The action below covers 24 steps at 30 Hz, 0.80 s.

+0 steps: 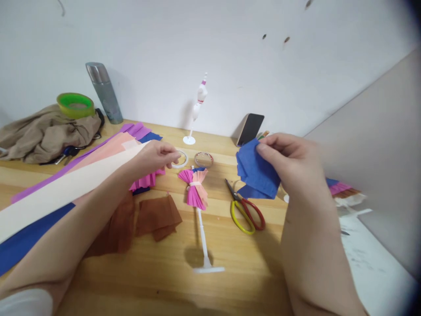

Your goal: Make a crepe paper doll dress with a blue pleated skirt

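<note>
My right hand (289,160) pinches a folded piece of blue crepe paper (258,171) between thumb and fingers, held up above the table. Its lower edge hides part of another blue piece. My left hand (161,154) reaches across with thumb and fingertips together, beside a white tape roll (183,160); I cannot tell whether they grip it. Between the hands is a small white stand (203,243) bearing a pleated pink and peach paper dress (196,188) tied at the waist with a white band. Scissors (246,210) with yellow and red handles lie under the blue paper.
Brown paper squares (159,217) and long paper strips (69,186) cover the left side. Behind stand a white doll stand (189,140), a phone (251,129), a bottle (107,94) and a brown cloth (49,131) with a green tape roll (75,105). A clear ring (204,159) lies mid-table.
</note>
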Each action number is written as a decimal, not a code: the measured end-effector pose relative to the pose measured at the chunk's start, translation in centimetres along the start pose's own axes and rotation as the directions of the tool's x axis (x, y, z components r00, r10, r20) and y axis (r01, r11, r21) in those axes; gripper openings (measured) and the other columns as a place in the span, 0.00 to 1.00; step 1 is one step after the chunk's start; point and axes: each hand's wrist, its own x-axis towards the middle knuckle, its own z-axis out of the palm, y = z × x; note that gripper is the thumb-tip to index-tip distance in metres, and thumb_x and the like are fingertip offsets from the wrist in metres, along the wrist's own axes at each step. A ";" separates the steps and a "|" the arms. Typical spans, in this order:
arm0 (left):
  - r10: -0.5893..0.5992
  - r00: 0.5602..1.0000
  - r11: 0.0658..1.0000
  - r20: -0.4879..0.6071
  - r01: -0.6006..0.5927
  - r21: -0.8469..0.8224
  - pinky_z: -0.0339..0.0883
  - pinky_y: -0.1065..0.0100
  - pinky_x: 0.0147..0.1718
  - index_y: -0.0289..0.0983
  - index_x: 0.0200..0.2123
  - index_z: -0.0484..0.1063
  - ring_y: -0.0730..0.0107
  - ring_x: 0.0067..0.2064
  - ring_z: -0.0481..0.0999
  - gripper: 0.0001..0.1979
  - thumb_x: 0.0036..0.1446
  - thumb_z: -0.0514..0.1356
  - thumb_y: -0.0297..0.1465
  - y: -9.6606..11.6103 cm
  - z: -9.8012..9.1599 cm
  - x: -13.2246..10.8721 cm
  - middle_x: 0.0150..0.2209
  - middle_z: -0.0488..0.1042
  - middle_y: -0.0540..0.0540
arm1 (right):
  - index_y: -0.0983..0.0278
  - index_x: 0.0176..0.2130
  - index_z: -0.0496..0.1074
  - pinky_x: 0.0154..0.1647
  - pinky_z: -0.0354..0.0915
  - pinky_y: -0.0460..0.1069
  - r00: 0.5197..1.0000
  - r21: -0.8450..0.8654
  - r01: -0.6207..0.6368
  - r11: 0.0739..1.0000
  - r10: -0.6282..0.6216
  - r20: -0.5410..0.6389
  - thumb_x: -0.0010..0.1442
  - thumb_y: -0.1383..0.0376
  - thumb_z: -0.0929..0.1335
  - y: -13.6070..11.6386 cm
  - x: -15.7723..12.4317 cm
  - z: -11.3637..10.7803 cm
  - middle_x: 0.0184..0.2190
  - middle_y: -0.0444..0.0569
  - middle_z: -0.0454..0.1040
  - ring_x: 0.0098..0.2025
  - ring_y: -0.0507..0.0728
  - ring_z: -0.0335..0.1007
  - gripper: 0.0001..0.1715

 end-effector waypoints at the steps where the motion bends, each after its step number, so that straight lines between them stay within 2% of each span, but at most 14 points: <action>1: 0.012 1.000 0.995 -0.001 -0.012 -0.098 0.70 0.69 0.31 0.34 0.36 0.78 0.67 0.33 0.77 0.21 0.59 0.52 0.44 0.4 0.1 -0.2 0.32 0.80 0.44 | 0.63 0.23 0.72 0.19 0.51 0.46 0.997 -0.017 0.005 1.000 -0.004 0.082 0.46 0.60 0.71 -0.2 -0.2 0.1 0.17 0.41 0.67 0.19 0.49 0.57 0.09; 2: 0.028 1.000 0.992 0.001 -0.028 -0.123 0.71 0.68 0.32 0.34 0.39 0.78 0.66 0.33 0.77 0.21 0.60 0.51 0.43 0.5 0.2 -0.2 0.34 0.80 0.44 | 0.63 0.23 0.71 0.19 0.51 0.45 0.986 -0.037 0.010 0.999 -0.004 0.164 0.48 0.60 0.71 -0.4 -0.4 0.1 0.17 0.40 0.66 0.19 0.49 0.57 0.09; 3: 0.059 0.998 0.996 -0.012 -0.060 -0.059 0.72 0.67 0.33 0.34 0.41 0.78 0.66 0.34 0.78 0.20 0.61 0.52 0.41 0.3 0.5 0.0 0.34 0.80 0.44 | 0.63 0.23 0.71 0.19 0.52 0.45 0.972 -0.063 0.021 0.998 -0.005 0.235 0.49 0.60 0.70 -0.5 -0.5 0.2 0.18 0.40 0.66 0.19 0.49 0.57 0.10; 5: 0.187 0.979 0.946 -0.079 -0.158 0.284 0.73 0.64 0.43 0.36 0.44 0.77 0.64 0.41 0.78 0.16 0.62 0.51 0.33 -0.9 1.4 0.7 0.42 0.80 0.43 | 0.63 0.23 0.69 0.19 0.53 0.45 0.946 -0.126 0.048 0.991 -0.004 0.325 0.52 0.60 0.69 -0.7 -0.8 0.1 0.17 0.40 0.65 0.19 0.49 0.57 0.11; 6: 0.204 0.975 0.922 -0.085 -0.163 0.351 0.70 0.59 0.49 0.35 0.44 0.77 0.61 0.47 0.76 0.16 0.60 0.52 0.29 -1.9 1.9 1.2 0.46 0.79 0.40 | 0.63 0.24 0.69 0.19 0.54 0.45 0.937 -0.160 0.066 0.985 -0.007 0.348 0.53 0.60 0.69 -0.8 -0.9 0.0 0.18 0.40 0.65 0.20 0.50 0.58 0.11; 8: 0.229 0.972 0.889 -0.061 -0.183 0.420 0.63 0.53 0.57 0.34 0.42 0.78 0.56 0.54 0.72 0.15 0.57 0.53 0.23 -4.0 3.0 2.2 0.49 0.76 0.37 | 0.63 0.24 0.69 0.23 0.58 0.46 0.925 -0.210 0.130 0.969 -0.042 0.378 0.54 0.60 0.68 -0.9 -1.0 -0.3 0.22 0.44 0.70 0.24 0.52 0.64 0.11; 11: 0.246 0.969 0.844 -0.030 -0.199 0.497 0.59 0.48 0.59 0.34 0.45 0.78 0.49 0.61 0.65 0.19 0.53 0.54 0.19 -6.6 4.2 3.0 0.54 0.72 0.34 | 0.63 0.23 0.69 0.33 0.64 0.50 0.899 -0.208 0.225 0.952 -0.121 0.422 0.55 0.61 0.68 -1.2 -1.2 -0.9 0.35 0.50 0.77 0.36 0.57 0.72 0.13; 12: 0.248 0.968 0.832 -0.026 -0.200 0.517 0.58 0.46 0.60 0.35 0.46 0.77 0.47 0.63 0.62 0.21 0.52 0.53 0.17 -7.2 4.5 3.1 0.56 0.70 0.33 | 0.63 0.23 0.70 0.35 0.65 0.50 0.886 -0.188 0.232 0.954 -0.128 0.446 0.56 0.60 0.68 -1.4 -1.3 -1.0 0.36 0.51 0.78 0.37 0.58 0.72 0.13; 17: 0.265 0.964 0.802 -0.023 -0.207 0.560 0.54 0.42 0.60 0.30 0.39 0.79 0.39 0.67 0.54 0.18 0.54 0.51 0.17 -8.3 5.3 3.4 0.59 0.66 0.28 | 0.63 0.26 0.73 0.25 0.62 0.47 0.825 -0.113 0.142 0.983 -0.055 0.562 0.56 0.56 0.70 -2.4 -1.5 -1.7 0.22 0.45 0.72 0.24 0.53 0.66 0.14; 20: 0.289 0.957 0.807 -0.017 -0.234 0.542 0.54 0.43 0.60 0.29 0.35 0.79 0.39 0.66 0.55 0.15 0.55 0.51 0.18 -8.4 5.3 3.9 0.58 0.67 0.27 | 0.63 0.26 0.74 0.21 0.61 0.46 0.834 -0.059 0.047 0.997 -0.006 0.552 0.53 0.53 0.72 -2.6 -1.9 -2.0 0.21 0.45 0.71 0.23 0.52 0.65 0.17; 24: 0.304 0.952 0.845 -0.031 -0.254 0.470 0.54 0.46 0.61 0.33 0.33 0.77 0.47 0.64 0.59 0.15 0.55 0.51 0.19 -8.5 5.1 4.3 0.54 0.72 0.34 | 0.61 0.26 0.76 0.21 0.63 0.47 0.857 0.055 -0.073 0.996 0.034 0.514 0.51 0.50 0.74 -2.4 -2.7 -2.1 0.20 0.44 0.71 0.22 0.54 0.67 0.17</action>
